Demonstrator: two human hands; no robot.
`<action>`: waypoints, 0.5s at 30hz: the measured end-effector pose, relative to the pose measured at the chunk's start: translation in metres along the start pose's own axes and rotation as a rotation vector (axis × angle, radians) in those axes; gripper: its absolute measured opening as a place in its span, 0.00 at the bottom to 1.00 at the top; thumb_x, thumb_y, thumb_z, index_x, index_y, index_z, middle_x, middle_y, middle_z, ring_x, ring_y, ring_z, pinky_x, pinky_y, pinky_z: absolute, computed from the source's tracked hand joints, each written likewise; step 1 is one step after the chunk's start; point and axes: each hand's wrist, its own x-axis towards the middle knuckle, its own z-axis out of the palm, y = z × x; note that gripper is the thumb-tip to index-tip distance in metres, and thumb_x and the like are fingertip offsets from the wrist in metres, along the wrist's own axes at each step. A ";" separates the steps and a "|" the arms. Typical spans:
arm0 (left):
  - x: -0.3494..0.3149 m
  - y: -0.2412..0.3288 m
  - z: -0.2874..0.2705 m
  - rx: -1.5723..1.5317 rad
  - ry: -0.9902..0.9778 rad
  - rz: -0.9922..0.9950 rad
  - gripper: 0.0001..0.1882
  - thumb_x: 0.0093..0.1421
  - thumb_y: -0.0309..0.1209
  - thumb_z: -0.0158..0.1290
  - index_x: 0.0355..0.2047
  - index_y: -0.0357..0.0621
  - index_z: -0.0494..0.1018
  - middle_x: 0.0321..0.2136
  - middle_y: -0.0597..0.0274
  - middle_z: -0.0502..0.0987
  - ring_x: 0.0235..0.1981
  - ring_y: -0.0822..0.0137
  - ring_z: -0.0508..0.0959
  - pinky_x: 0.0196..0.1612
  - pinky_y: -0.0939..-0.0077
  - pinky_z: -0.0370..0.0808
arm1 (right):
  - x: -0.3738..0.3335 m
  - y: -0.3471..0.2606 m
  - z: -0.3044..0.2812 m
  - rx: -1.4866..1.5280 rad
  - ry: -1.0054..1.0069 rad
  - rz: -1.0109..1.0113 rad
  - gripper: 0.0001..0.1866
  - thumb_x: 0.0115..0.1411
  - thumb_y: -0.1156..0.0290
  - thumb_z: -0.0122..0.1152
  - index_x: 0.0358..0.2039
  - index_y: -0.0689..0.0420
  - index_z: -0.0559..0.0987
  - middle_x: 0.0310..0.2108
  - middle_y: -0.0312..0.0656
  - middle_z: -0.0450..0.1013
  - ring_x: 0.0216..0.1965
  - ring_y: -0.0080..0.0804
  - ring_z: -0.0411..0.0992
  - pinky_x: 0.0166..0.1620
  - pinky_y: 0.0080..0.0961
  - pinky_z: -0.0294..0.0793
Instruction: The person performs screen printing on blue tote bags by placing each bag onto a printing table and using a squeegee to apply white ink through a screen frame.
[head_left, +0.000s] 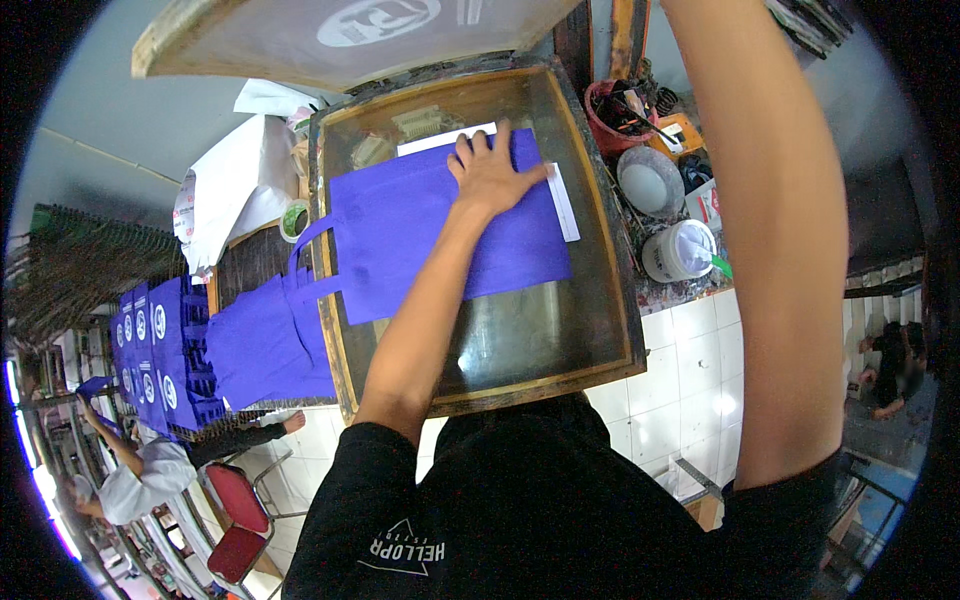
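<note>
Printed purple bags (150, 345) are seen at far left. A plain purple bag (395, 225) is laid flat on the glass-topped table (530, 340), its handles crossing the left edge. On it the left hand (490, 182) is spread, thumb beside a white strip (566, 207). The right arm (770, 230) is extended; the right hand's state cannot be told, being out of view.

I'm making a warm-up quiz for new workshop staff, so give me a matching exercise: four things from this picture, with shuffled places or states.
Column one
1. Left hand
2. White-printed purple bags
3. White bucket
4. Red chair

Column two
A. Right of the framed glass tabletop
B. Unoccupied, lower left
C. Spread on a plain purple bag
D. Overlapping in rows, far left

Pairs: 1-C, 2-D, 3-A, 4-B
</note>
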 end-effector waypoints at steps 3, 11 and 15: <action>-0.045 0.012 -0.055 -0.650 0.304 0.301 0.43 0.64 0.53 0.59 0.68 0.35 0.60 0.63 0.36 0.68 0.67 0.45 0.67 0.68 0.50 0.63 | -0.054 -0.040 -0.013 0.043 -0.167 0.393 0.21 0.58 0.54 0.70 0.31 0.63 0.86 0.27 0.50 0.80 0.25 0.37 0.76 0.34 0.39 0.76; -0.253 -0.063 -0.042 -1.372 0.012 -0.188 0.16 0.69 0.35 0.55 0.38 0.30 0.79 0.30 0.45 0.84 0.27 0.62 0.84 0.37 0.69 0.81 | -0.295 -0.081 0.067 0.228 -0.160 0.135 0.11 0.66 0.63 0.60 0.34 0.59 0.77 0.30 0.48 0.78 0.32 0.50 0.78 0.34 0.42 0.77; -0.265 -0.078 0.004 -1.318 -0.004 -0.328 0.15 0.68 0.36 0.58 0.35 0.33 0.79 0.26 0.52 0.82 0.20 0.69 0.78 0.29 0.73 0.76 | -0.340 -0.080 0.112 0.134 -0.382 0.035 0.10 0.64 0.64 0.61 0.35 0.59 0.77 0.32 0.47 0.79 0.33 0.50 0.79 0.35 0.41 0.78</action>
